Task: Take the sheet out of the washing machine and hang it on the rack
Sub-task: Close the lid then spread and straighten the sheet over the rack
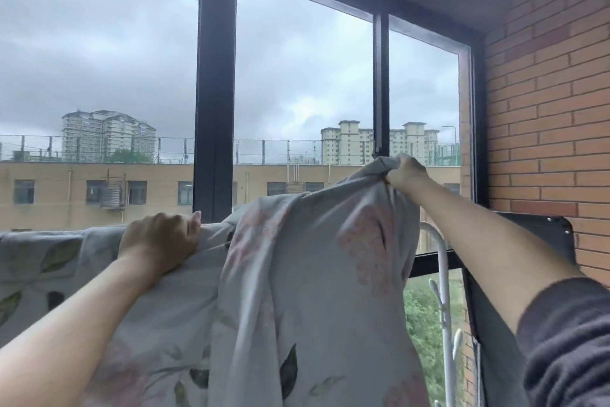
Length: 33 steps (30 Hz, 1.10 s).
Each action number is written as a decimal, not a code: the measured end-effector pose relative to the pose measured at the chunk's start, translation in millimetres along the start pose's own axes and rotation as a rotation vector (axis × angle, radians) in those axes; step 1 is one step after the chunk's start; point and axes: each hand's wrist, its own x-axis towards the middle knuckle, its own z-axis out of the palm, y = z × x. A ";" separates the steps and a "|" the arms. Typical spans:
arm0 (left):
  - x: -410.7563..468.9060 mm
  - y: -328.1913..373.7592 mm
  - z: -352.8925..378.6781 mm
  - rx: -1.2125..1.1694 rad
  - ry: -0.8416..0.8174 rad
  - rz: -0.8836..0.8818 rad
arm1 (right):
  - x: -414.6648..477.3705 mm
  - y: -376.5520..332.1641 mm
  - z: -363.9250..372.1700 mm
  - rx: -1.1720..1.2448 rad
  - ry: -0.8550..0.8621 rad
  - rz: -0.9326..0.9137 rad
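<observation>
The fingers of my right hand were curled tight round a bunch of the sheet, up at two o'clock. My left hand squeezed it at nine o'clock. It was out of the washer and, I think, half over the rack. The right side still needed spreading.

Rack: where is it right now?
Head view, lower right: the white rack shows just right of the sheet, below the right hand, before the window.
</observation>
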 end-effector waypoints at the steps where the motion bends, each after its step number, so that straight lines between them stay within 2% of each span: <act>1: 3.2 0.5 1.7 -0.003 -0.004 -0.014 | 3.9 6.9 -4.5 -0.007 0.020 0.002; 3: 8.1 9.1 7.0 0.007 -0.022 -0.036 | 12.0 25.1 -6.8 0.021 0.003 0.009; 7: 21.2 58.0 5.3 -0.088 -0.096 -0.125 | 22.2 72.6 2.3 0.165 -0.165 0.033; 9: 25.7 91.0 4.9 -0.153 -0.093 -0.112 | 27.0 93.2 5.7 0.270 -0.255 0.052; 12: 29.3 140.8 5.0 -0.218 -0.049 -0.048 | 29.1 109.1 5.2 0.428 -0.481 0.080; 14: 35.4 164.4 5.4 -0.253 -0.035 -0.042 | 27.9 111.4 2.8 0.447 -0.664 0.093; 16: 37.4 174.3 6.5 -0.231 -0.043 -0.049 | 40.0 115.0 1.7 0.413 -0.734 0.086; 18: 35.8 173.5 9.1 -0.176 -0.055 -0.049 | 60.2 123.6 -4.2 0.418 -0.652 0.077; 23: 34.0 164.0 9.5 -0.158 -0.109 -0.151 | 75.7 141.6 -29.7 0.461 -0.283 0.106; 25: 33.7 171.6 6.9 -0.153 -0.147 -0.162 | 59.8 152.0 -28.1 0.322 -0.215 0.137; 27: 32.7 181.8 1.2 -0.217 -0.137 -0.186 | 38.8 163.4 -22.3 0.097 -0.275 0.128; 28: 31.1 188.4 -1.6 -0.234 -0.080 -0.166 | 29.0 168.7 -20.4 -0.048 -0.319 0.108; 29: 30.0 195.8 -3.6 -0.225 -0.003 -0.143 | 20.9 172.6 -19.3 -0.206 -0.309 0.065; 31: 29.9 214.1 -10.5 -0.139 0.063 -0.116 | 11.1 172.8 -17.3 -0.406 -0.100 -0.186; 32: 30.2 225.6 -15.7 -0.077 0.028 -0.118 | 6.1 167.0 -16.3 -0.390 -0.012 -0.341; 33: 31.4 236.9 -21.4 -0.020 -0.035 -0.126 | -1.5 159.2 -17.3 -0.311 0.005 -0.454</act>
